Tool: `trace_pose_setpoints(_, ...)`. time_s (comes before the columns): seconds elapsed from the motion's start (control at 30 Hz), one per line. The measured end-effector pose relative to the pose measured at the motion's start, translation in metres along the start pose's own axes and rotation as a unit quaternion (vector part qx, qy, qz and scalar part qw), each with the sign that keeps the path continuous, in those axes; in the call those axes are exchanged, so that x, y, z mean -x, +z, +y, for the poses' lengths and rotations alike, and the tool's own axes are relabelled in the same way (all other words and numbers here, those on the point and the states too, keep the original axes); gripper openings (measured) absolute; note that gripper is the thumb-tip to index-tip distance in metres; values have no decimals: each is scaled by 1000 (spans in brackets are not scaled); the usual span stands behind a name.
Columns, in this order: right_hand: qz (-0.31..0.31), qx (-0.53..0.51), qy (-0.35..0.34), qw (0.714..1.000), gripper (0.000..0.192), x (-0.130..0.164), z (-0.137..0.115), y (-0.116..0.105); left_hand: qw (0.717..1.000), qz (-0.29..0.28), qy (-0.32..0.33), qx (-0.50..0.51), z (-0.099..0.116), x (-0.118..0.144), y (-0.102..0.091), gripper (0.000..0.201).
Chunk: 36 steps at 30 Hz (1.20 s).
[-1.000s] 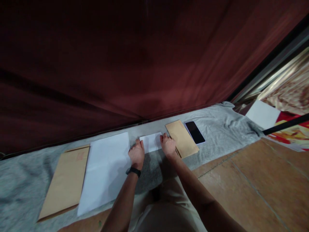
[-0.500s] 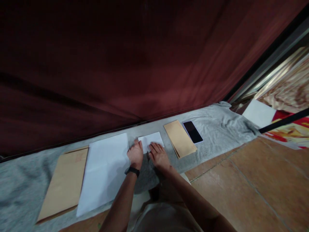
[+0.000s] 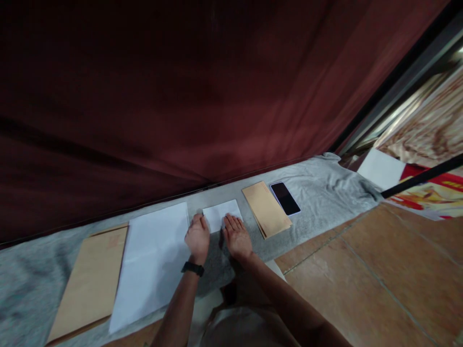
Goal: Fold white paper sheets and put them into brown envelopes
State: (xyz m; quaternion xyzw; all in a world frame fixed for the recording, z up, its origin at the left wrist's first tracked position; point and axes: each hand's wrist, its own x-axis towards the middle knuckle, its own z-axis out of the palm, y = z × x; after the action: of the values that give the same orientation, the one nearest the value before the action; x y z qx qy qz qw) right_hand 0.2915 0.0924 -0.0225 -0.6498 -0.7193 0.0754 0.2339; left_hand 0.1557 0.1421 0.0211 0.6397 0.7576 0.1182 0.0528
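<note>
A small folded white sheet of paper (image 3: 220, 212) lies on the grey cloth between my hands. My right hand (image 3: 238, 237) rests with its fingers stretched flat on the paper's near right part. At the paper's left edge, my left hand (image 3: 197, 237) is closed with the fingers curled in, slightly blurred; nothing shows in it. A black band circles the left wrist. Left of that hand is a large stack of white paper (image 3: 148, 260). To the right of the folded sheet lie small brown envelopes (image 3: 266, 208).
Large brown envelopes (image 3: 88, 279) lie at the far left of the grey cloth (image 3: 325, 188). A phone (image 3: 285, 198) with a dark screen is beside the small envelopes. A dark red curtain (image 3: 217, 120) hangs behind. Floor tiles (image 3: 361, 270) and a black bar (image 3: 423, 183) are at right.
My left hand has slid a little down along the folded paper's left edge, and its fingers are more curled. My right hand stays flat on the paper. The view has shifted slightly.
</note>
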Motion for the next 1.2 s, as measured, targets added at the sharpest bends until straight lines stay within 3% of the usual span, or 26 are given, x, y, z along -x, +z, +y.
trace_pose_setpoints(0.07,-3,-1,4,1000,45,0,0,0,995,29,86,32,-4,17,4,40)
trace_pose_setpoints(0.17,-9,-5,0,1000,45,0,2,1,973,-1,221,68,-6,49,16,43)
trace_pose_setpoints(0.27,-13,-5,-9,1000,45,1,3,-1,964,-13,262,49,-9,71,26,48)
trace_pose_setpoints(0.53,1,-7,7,1000,43,-4,3,0,956,-26,293,-21,-19,74,27,54)
trace_pose_setpoints(0.67,-11,-3,-30,999,42,-13,5,0,957,-20,290,-24,-17,77,27,54)
trace_pose_setpoints(0.97,4,32,-5,999,47,-15,27,-1,977,-2,214,-10,-13,86,22,53)
trace_pose_setpoints(1.2,0,50,-11,999,48,-12,32,-2,966,0,256,28,16,44,23,52)
